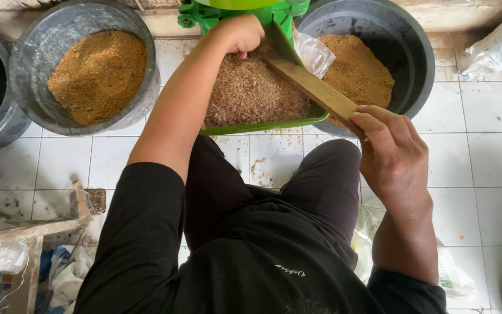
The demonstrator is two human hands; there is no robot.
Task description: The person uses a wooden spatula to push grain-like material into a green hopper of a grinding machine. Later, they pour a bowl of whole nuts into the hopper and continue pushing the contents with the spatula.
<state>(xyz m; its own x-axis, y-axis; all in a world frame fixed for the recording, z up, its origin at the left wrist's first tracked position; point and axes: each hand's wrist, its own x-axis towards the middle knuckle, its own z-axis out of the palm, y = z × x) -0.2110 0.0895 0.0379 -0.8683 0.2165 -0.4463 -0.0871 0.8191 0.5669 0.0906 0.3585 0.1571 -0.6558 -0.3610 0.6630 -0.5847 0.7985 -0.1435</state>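
left grip: the left hand (240, 34) is curled in a loose fist at the far end of the green tray (262, 126), knuckles up, fingertips pressed into the brown husk meal (254, 93); whether it pinches any of the meal cannot be told.
right grip: the right hand (393, 152) is clenched around the near end of a flat wooden stick (315, 88), thumb and fingers wrapped over it.
wooden stick: it runs slantwise from the right hand up and left across the tray's right rim, its far end lying on the meal close under the left hand.
green tray: it juts out from a green machine (236, 11) at the top of the view and sits over the person's knees, heaped with coarse reddish-brown meal.
plastic bag: a clear plastic bag (315, 52) hangs just beside the tray's right rim, above the stick.
right tub: a dark round tub (405, 58) stands behind the tray on the right, holding a heap of golden-brown meal (358, 72).
left tub: a grey round tub (42, 46) stands well to the left of the tray, half filled with the same golden meal.
floor: white tiled floor (483, 151), with scattered crumbs of meal under the tray's near rim.
person: black sleeves and dark trousers, squatting, knees under the tray.
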